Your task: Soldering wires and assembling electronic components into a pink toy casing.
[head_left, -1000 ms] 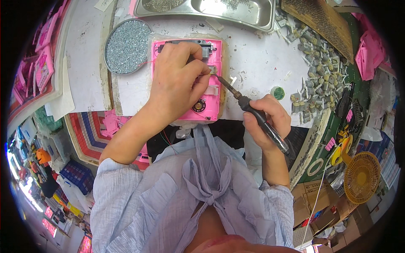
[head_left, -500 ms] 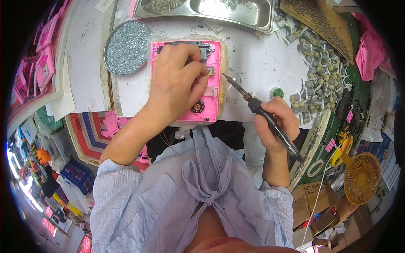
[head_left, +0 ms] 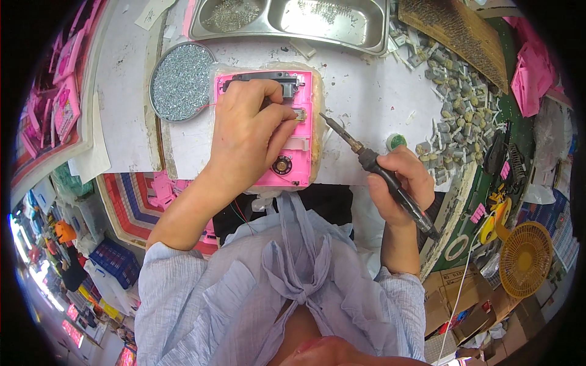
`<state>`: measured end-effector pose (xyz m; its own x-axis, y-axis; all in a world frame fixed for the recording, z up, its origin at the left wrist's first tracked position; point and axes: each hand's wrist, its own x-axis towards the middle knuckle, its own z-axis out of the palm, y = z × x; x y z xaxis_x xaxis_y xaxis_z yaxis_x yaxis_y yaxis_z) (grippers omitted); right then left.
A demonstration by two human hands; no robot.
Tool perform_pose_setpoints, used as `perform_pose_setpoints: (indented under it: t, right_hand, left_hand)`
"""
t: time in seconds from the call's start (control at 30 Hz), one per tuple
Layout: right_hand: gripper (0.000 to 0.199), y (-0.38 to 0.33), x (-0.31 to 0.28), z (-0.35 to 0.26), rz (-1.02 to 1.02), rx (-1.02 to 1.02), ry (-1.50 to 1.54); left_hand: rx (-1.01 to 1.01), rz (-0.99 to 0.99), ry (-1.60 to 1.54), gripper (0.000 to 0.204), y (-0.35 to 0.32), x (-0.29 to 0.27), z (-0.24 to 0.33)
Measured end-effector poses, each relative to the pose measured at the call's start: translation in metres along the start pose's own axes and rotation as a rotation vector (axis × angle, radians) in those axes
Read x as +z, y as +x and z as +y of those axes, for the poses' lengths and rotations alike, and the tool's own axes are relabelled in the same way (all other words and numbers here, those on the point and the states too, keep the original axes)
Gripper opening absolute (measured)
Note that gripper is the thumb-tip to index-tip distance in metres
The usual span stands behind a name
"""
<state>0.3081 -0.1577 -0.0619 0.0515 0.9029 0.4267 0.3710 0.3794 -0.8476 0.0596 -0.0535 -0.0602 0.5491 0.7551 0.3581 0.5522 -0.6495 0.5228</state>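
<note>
Currently, your right hand (head_left: 408, 183) clasps a soldering iron (head_left: 370, 161); your left hand (head_left: 244, 131) is pinched over a pink plastic casing (head_left: 300, 161).

At the near edge of a white worktop (head_left: 360, 85), a person's left hand (head_left: 247, 131) curls over an open pink case (head_left: 297, 129). The right hand (head_left: 403, 186) holds a soldering iron (head_left: 378, 165), its tip apart from the case. Grey parts (head_left: 455, 110) heap toward the worktop's right edge; a round dish (head_left: 151, 85) sits left of the case.

Left hand (head_left: 247, 134) palm down, pinching; right hand (head_left: 411, 175) curled, well apart.
</note>
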Motion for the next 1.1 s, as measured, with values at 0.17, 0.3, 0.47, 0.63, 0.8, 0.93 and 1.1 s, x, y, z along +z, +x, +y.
perform_pose_setpoints:
  t: [0.17, 0.3, 0.47, 0.63, 0.8, 0.93, 1.1]
  right_hand:
    - [0.028, 0.002, 0.003, 0.002, -0.014, -0.016, 0.004]
    - [0.029, 0.002, 0.009, 0.006, -0.029, -0.032, 0.006]
    - [0.03, 0.006, 0.013, 0.008, -0.041, -0.048, -0.006]
    - [0.03, 0.007, 0.016, 0.01, -0.039, -0.045, 0.015]
    - [0.029, 0.007, 0.018, 0.01, -0.058, -0.047, 0.002]
    - [0.031, 0.007, 0.021, 0.01, -0.065, -0.09, -0.028]
    - [0.035, 0.006, 0.021, 0.011, -0.064, -0.166, -0.084]
  left_hand:
    - [-0.034, -0.013, 0.036, 0.016, 0.004, 0.0, 0.007]
    - [-0.055, -0.003, 0.106, 0.014, 0.006, 0.005, 0.012]
    - [-0.015, 0.011, 0.128, 0.013, 0.009, 0.006, 0.011]
    - [-0.03, -0.004, 0.12, 0.013, 0.01, 0.004, 0.012]
    - [-0.057, -0.044, 0.108, 0.015, 0.008, 0.003, 0.013]
    - [-0.047, -0.043, 0.116, 0.016, 0.009, 0.002, 0.013]
    - [-0.05, -0.048, 0.13, 0.015, 0.009, 0.002, 0.015]
